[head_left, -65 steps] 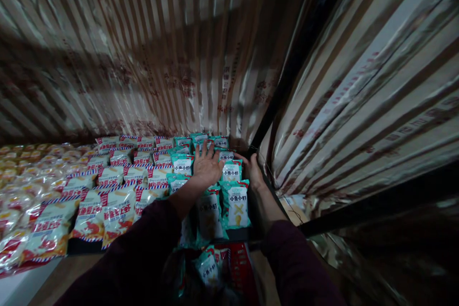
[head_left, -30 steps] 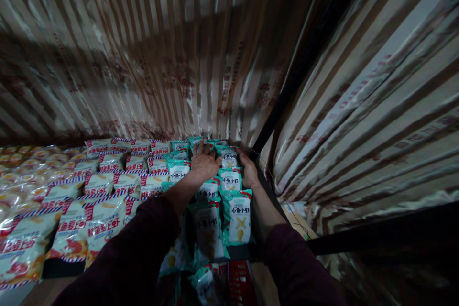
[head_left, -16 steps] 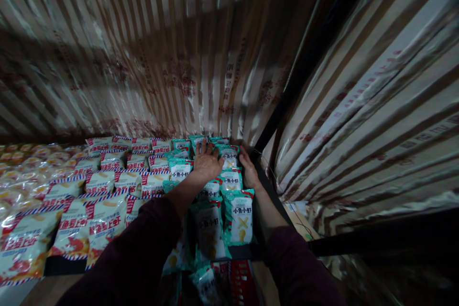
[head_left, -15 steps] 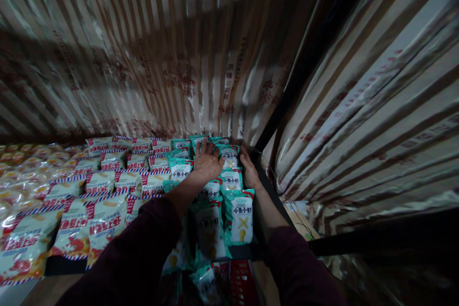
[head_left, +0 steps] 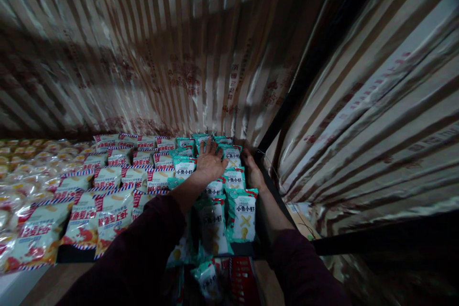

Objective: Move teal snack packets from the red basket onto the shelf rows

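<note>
Teal snack packets [head_left: 242, 214] fill the shelf's right rows, far corner included. Left hand [head_left: 209, 163] lies spread flat on them, pressing the row level; right hand [head_left: 253, 170], fingers loosely open, steadies its outer edge beside the black shelf post [head_left: 287, 110].

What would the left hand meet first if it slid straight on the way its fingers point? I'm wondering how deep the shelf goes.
Probably the rearmost teal snack packets, just past the left hand, then the striped foil curtain behind them. Depth there is hard to judge.
</note>
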Action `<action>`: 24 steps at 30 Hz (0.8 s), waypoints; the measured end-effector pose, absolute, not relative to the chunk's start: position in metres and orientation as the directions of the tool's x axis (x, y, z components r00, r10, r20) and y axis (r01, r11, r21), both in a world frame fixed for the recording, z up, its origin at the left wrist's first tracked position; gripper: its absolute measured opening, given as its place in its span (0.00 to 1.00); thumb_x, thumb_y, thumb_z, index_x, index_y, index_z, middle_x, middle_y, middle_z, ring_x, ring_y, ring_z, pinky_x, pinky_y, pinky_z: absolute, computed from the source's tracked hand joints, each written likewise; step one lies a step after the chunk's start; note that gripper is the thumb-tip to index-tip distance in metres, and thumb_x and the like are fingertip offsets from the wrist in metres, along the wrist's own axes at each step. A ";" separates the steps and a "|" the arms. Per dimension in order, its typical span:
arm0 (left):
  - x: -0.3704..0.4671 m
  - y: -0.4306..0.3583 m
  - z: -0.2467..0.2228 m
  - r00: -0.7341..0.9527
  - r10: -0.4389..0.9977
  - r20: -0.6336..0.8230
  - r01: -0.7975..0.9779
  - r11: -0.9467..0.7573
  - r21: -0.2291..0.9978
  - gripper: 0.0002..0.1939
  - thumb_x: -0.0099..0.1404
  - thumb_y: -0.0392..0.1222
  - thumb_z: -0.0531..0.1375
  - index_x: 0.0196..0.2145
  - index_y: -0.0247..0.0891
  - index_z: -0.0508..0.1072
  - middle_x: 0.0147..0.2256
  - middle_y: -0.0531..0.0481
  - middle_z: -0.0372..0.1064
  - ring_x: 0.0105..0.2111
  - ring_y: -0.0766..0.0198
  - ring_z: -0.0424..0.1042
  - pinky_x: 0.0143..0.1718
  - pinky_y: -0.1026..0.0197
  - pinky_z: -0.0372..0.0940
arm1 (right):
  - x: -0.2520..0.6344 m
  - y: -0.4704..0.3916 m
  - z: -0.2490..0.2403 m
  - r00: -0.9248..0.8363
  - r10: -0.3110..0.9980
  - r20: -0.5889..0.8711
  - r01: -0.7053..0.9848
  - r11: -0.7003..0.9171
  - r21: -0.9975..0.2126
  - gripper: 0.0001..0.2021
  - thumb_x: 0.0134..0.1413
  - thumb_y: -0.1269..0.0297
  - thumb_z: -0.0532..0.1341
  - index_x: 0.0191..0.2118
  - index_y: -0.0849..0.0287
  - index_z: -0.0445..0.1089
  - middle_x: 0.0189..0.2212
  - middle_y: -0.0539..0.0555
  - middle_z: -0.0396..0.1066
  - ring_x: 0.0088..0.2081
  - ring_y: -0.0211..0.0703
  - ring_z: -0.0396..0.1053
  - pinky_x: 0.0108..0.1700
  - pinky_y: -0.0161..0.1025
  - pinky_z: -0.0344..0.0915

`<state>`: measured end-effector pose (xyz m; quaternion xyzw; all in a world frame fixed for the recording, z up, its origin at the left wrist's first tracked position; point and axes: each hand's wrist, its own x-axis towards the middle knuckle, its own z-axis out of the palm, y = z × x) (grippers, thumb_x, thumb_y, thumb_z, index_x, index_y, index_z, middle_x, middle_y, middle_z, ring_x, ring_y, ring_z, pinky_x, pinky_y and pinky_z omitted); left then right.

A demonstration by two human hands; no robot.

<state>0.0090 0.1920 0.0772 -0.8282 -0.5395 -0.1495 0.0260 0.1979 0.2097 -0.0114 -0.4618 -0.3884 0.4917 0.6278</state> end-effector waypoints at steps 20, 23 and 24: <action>-0.008 0.052 0.091 0.362 0.836 0.413 0.819 -0.497 0.288 0.24 0.66 0.45 0.52 0.56 0.30 0.65 0.64 0.33 0.50 0.67 0.42 0.38 0.63 0.36 0.46 | 0.168 0.083 0.043 0.340 0.853 0.395 0.133 0.373 -0.918 0.23 0.59 0.48 0.54 0.53 0.58 0.70 0.56 0.57 0.67 0.60 0.50 0.60 0.64 0.53 0.49; -0.017 0.023 0.087 0.363 0.809 0.463 0.781 -0.535 0.322 0.21 0.66 0.40 0.51 0.55 0.30 0.66 0.64 0.35 0.50 0.67 0.44 0.35 0.63 0.37 0.47 | 0.145 0.050 0.050 0.325 0.824 0.464 0.211 0.415 -0.885 0.22 0.60 0.50 0.53 0.52 0.58 0.70 0.55 0.58 0.68 0.58 0.50 0.63 0.62 0.52 0.53; -0.020 0.013 0.084 0.363 0.803 0.473 0.767 -0.546 0.338 0.21 0.66 0.38 0.51 0.54 0.30 0.66 0.64 0.35 0.50 0.67 0.44 0.34 0.64 0.38 0.47 | 0.137 0.038 0.051 0.320 0.819 0.477 0.226 0.423 -0.878 0.21 0.61 0.50 0.53 0.52 0.57 0.70 0.55 0.58 0.69 0.58 0.51 0.63 0.61 0.51 0.55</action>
